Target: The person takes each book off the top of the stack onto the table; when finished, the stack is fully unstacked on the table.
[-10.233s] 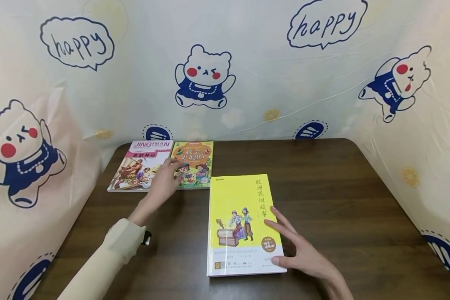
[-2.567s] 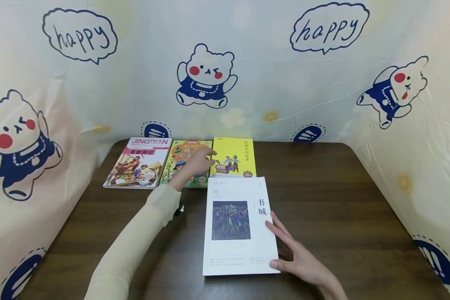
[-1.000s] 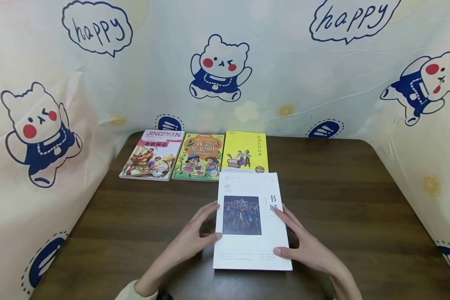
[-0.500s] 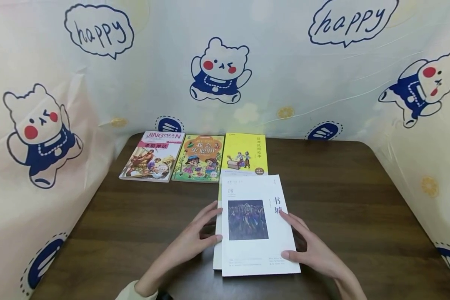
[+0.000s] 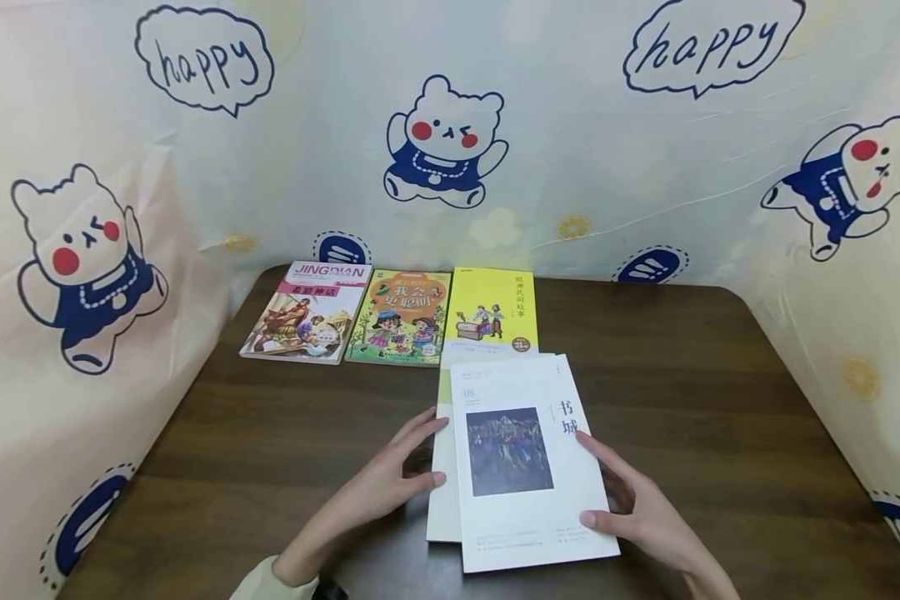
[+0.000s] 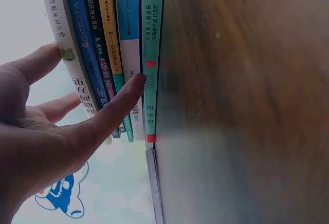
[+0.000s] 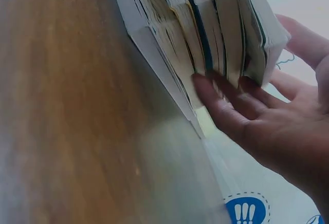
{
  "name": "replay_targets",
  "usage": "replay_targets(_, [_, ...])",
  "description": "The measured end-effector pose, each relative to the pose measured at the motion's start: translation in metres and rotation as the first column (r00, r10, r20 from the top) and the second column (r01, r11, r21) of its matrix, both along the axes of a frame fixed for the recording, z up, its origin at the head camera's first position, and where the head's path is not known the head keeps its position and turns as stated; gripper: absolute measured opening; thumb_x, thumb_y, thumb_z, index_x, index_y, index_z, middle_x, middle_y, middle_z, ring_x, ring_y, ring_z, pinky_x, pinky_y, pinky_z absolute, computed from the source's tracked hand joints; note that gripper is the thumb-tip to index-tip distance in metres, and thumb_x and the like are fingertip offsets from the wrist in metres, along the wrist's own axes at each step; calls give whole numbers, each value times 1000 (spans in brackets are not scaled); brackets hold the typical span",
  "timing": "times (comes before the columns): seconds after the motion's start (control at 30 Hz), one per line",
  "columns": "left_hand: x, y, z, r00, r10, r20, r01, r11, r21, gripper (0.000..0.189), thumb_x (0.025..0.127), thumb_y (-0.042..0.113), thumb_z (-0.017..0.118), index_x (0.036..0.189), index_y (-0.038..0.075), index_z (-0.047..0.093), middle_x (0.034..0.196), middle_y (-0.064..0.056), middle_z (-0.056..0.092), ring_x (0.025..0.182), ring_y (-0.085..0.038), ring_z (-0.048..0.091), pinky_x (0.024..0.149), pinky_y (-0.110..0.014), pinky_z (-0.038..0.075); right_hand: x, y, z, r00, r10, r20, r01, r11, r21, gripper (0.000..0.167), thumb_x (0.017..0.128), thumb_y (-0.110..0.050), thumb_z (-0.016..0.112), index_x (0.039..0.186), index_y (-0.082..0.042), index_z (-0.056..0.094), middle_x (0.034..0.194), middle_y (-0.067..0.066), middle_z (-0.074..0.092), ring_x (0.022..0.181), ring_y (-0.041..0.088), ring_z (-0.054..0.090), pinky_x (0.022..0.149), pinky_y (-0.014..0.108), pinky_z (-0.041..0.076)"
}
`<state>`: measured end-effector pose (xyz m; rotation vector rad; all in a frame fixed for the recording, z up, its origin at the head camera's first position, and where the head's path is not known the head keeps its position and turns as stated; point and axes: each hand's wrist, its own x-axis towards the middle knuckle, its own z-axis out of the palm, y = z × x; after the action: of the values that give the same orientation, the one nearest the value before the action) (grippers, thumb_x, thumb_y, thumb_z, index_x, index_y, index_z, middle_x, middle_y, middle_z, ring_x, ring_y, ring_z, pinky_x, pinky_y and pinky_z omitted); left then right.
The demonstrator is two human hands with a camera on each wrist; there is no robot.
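Pinching the white book (image 5: 534, 463) by its right edge, the right hand (image 5: 645, 521) has it leftward, long axis running forward. Fingers spread, the left hand (image 5: 382, 482) touches the stack (image 5: 444, 515), gripping nothing.

Screened-off spot, apparently indoors; kind of room not determinable. Evidence: one dark wood-grain table (image 5: 690, 400), far corners rounded; one pale, creased hanging (image 5: 585, 158), closing off the back and both sides, printed with winking bears (image 5: 446, 146), "happy" speech bubbles (image 5: 204, 62) and orange slices (image 5: 573, 227).
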<state>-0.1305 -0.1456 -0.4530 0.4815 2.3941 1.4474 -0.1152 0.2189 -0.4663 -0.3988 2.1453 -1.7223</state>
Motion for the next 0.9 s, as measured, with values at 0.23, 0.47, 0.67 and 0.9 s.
replay_targets(0.23, [-1, 0, 0, 1000, 4, 12, -4, 1000, -3, 66, 91, 30, 67, 149, 19, 37, 159, -14, 13, 140, -41, 23, 93, -57, 45, 4, 10, 9, 987, -48, 153, 64, 993, -101, 83, 83, 0, 71, 152, -18, 29, 156, 19, 18, 111, 22, 62, 80, 38, 56])
replay_targets(0.47, [-1, 0, -3, 1000, 3, 23, -3, 1000, -20, 68, 92, 34, 66, 151, 21, 35, 160, -12, 12, 142, -41, 19, 99, -64, 34, 7, 20, 15, 988, -50, 147, 76, 982, -176, 75, 86, 3, 65, 151, -10, 30, 151, 7, 32, 108, 29, 64, 81, 41, 55])
replay_targets(0.67, [-1, -1, -6, 1000, -2, 27, 3, 999, -35, 66, 93, 35, 64, 151, 24, 34, 160, -9, 12, 143, -38, 17, 102, -67, 27, 8, 31, 16, 989, -37, 143, 71, 969, -238, 74, 87, 7, 60, 152, -8, 27, 139, -9, 49, 106, 34, 64, 81, 43, 55])
replay_targets(0.9, [-1, -3, -5, 1000, -10, 23, 11, 1000, -29, 66, 93, 34, 64, 151, 24, 34, 161, -8, 12, 143, -37, 18, 103, -66, 26, 6, 43, 21, 992, -14, 124, 49, 957, -287, 74, 90, 10, 55, 153, -10, 23, 135, -1, 56, 104, 31, 65, 80, 42, 55])
